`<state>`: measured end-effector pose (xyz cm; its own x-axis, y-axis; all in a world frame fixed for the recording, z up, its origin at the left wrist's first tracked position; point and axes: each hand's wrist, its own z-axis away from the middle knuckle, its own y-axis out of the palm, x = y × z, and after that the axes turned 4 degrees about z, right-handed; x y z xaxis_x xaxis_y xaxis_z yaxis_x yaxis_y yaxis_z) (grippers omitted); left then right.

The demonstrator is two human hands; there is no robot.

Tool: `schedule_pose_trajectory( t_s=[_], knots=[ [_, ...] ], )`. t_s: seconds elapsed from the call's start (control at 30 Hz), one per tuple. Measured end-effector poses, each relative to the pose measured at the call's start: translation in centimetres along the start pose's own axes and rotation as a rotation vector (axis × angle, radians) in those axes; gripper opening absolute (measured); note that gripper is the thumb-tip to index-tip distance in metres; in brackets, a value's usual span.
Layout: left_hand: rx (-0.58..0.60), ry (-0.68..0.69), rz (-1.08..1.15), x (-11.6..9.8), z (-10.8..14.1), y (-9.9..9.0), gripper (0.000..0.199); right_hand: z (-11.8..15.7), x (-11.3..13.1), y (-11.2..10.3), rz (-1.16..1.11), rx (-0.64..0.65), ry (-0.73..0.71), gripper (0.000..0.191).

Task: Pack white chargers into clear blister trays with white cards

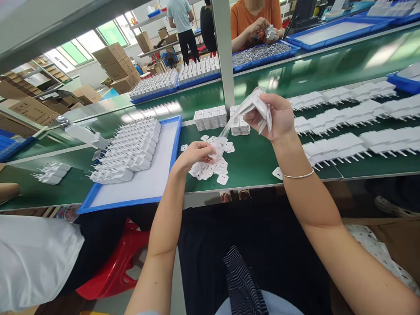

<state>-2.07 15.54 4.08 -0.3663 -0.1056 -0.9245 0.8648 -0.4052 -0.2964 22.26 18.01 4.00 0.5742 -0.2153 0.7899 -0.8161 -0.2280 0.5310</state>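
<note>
A clear plastic bag (241, 110) stretches between my two hands above the green bench. My right hand (278, 114) is closed round its upper end, where white flat pieces show through the plastic. Lower down, my left hand (198, 154) pinches the bag's other end. Beneath that hand lies a loose pile of small white square pieces (222, 179), each with a small slot. Neat stacks of similar white pieces (210, 118) stand just behind the pile. One single white piece (277, 173) rests near the bench's front edge, below my right wrist.
A blue-rimmed tray (177, 144) with rows of white pronged parts (134, 148) is at the left. More rows of white parts (348, 118) cover the right. A metal post (223, 52) rises behind the stacks. A person in orange (238, 22) sits opposite; another person's white sleeve (36, 258) is at left.
</note>
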Motion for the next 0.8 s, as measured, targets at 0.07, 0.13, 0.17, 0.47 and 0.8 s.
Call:
schedule_pose_trajectory(
  t_s=[0.07,0.13,0.17,0.47,0.8],
  knots=[
    [-0.032,0.048,-0.022,0.1,0.2,0.1,0.022,-0.4,0.2,-0.5,0.004,-0.017,-0.038,0.03],
    [-0.118,0.123,-0.051,0.4,0.3,0.1,0.038,-0.7,0.6,-1.1,0.008,-0.054,-0.081,0.03],
    [-0.177,0.165,-0.068,0.7,0.3,0.0,0.044,-0.9,0.9,-1.4,0.003,-0.072,-0.103,0.029],
    [-0.465,0.305,-0.37,3.4,-1.6,-0.5,0.008,-0.7,1.0,-1.9,-0.032,-0.056,-0.056,0.022],
    [-0.714,0.387,-0.647,3.1,-1.8,0.0,0.013,0.3,0.8,-0.7,-0.012,-0.043,-0.099,0.024]
  ],
)
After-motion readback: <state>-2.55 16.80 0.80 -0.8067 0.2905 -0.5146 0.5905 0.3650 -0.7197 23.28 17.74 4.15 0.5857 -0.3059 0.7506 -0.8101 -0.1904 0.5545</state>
